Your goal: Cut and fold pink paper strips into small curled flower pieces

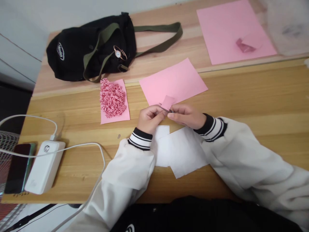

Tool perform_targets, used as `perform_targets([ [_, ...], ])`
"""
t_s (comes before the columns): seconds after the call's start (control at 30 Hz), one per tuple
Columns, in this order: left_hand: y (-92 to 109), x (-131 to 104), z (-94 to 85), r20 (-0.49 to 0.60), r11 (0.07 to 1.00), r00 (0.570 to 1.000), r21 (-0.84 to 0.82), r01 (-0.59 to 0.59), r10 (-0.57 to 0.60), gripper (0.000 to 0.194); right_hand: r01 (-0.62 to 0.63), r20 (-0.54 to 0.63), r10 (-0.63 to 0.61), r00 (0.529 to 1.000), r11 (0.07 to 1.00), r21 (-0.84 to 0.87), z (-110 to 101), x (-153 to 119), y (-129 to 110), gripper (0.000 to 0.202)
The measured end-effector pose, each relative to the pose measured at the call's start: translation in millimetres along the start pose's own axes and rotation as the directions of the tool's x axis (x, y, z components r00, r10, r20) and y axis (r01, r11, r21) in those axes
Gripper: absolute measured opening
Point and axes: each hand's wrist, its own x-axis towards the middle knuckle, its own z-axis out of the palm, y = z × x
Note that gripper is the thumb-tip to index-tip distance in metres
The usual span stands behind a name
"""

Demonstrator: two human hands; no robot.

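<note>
Close together over the middle of the table, both hands work at a small pink paper piece. My left hand is closed, its thumb and fingers pinching at the lower left edge of the piece. A thin dark tool lies along the paper's lower edge; its exact kind is hidden by the fingers. My right hand is closed on the tool's right end. Behind the hands lies a larger pink sheet. White paper sheets rest below the wrists, partly under the right sleeve.
Pink flower stamens are heaped on a pink card at left. A black bag with a watch lies behind. Another pink sheet bears a folded pink piece. A white power bank, cable and phone sit left.
</note>
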Motion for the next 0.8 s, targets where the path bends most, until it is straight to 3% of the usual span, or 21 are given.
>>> perform_targets([
  [0.8,1.8,-0.2,0.4,-0.001,1.000,1.000,0.023,0.006,-0.006,0.020,0.053,0.039,-0.052,0.998,0.998,-0.019,-2.5,1.1,-0.8,0.037],
])
